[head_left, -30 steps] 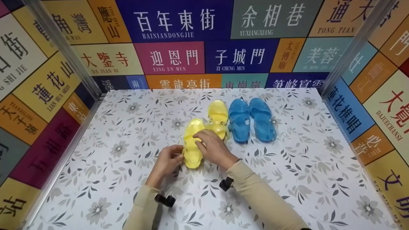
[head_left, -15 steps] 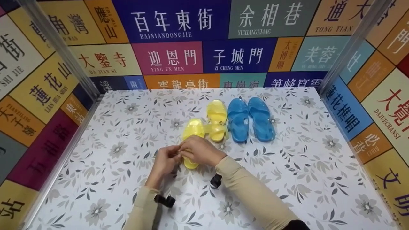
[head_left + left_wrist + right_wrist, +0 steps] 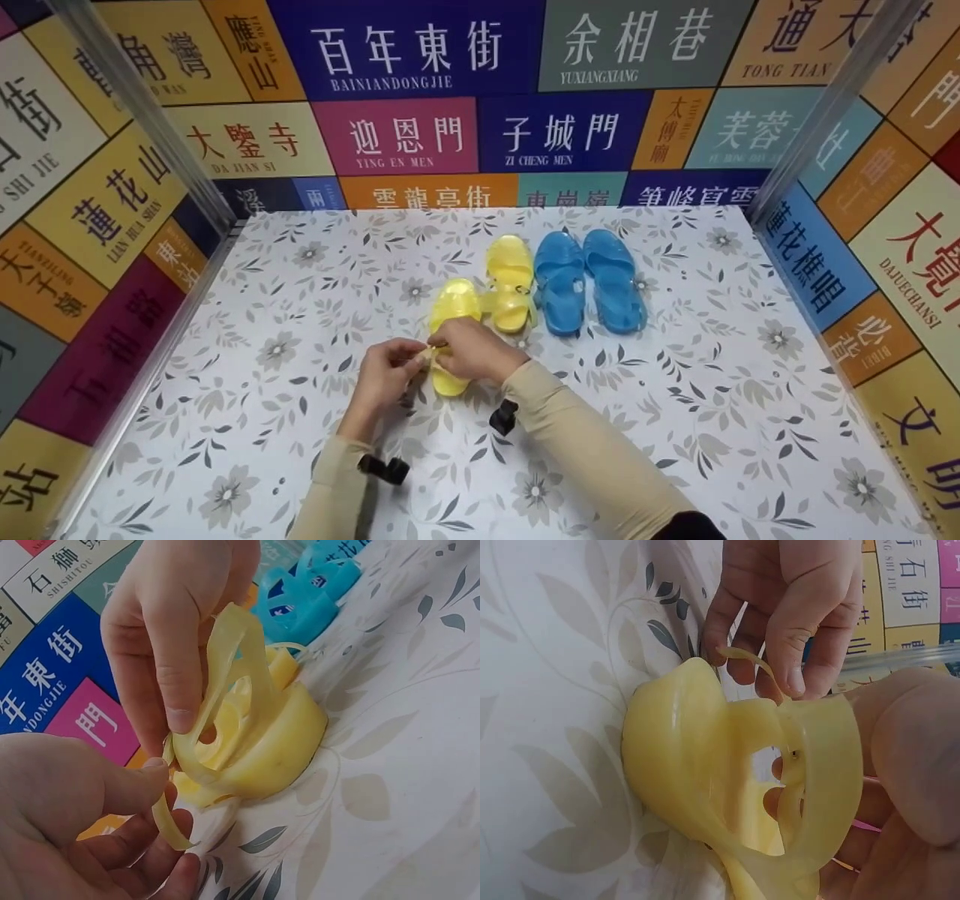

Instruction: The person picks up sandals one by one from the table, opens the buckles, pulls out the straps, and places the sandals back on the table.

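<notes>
A yellow jelly sandal (image 3: 455, 298) lies on the patterned tabletop, its toe pointing away and its heel half partly covered by the hands. My left hand (image 3: 385, 381) pinches the loose end of its strap (image 3: 169, 826) between thumb and fingers, at the sandal's left side. From the right, my right hand (image 3: 478, 351) reaches over the sandal and grips it by the strap's fastening side, with the fingertips of both hands nearly meeting. In the right wrist view, the heel band (image 3: 829, 772) stands up in a loop. The fastening itself is mostly hidden by fingers.
A second yellow sandal (image 3: 510, 259) lies just right of and behind the first, its strap sticking out to the left. Beside it are two blue sandals (image 3: 561, 285). Printed sign panels (image 3: 409, 139) wall the white floral tabletop (image 3: 300, 420) at the back and sides.
My right hand has moved left and down from the top of the sandal to its left side, meeting the left hand at the strap. The left hand has stayed nearly in place.
</notes>
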The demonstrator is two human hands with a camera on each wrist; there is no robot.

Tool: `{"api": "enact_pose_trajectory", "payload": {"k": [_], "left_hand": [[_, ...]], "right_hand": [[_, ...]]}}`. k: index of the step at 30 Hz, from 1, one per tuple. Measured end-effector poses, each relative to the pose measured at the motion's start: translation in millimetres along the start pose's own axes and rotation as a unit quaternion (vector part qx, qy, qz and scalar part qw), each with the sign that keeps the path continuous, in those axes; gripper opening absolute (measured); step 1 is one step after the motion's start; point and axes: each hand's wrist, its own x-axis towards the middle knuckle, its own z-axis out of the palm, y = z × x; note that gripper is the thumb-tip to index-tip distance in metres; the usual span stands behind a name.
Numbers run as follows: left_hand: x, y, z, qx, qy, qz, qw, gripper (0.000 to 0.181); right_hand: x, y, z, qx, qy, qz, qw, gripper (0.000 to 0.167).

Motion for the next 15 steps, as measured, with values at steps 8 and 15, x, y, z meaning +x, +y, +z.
{"api": "enact_pose_trajectory", "payload": {"k": [8,15], "left_hand": [[-1.5,-2.3,0.5,-0.011,0.014,-0.006,0.9998,0.008],[1.6,-3.0,5.3,-0.026,0.016,-0.007,0.9995,0.007]], "right_hand": [[-0.3,7.6,3.0,0.073,-0.007,0.031,0.9968,0.034],[-2.1,16.6,4.6,0.128,-0.002,0.051,0.9905,0.033]]}}
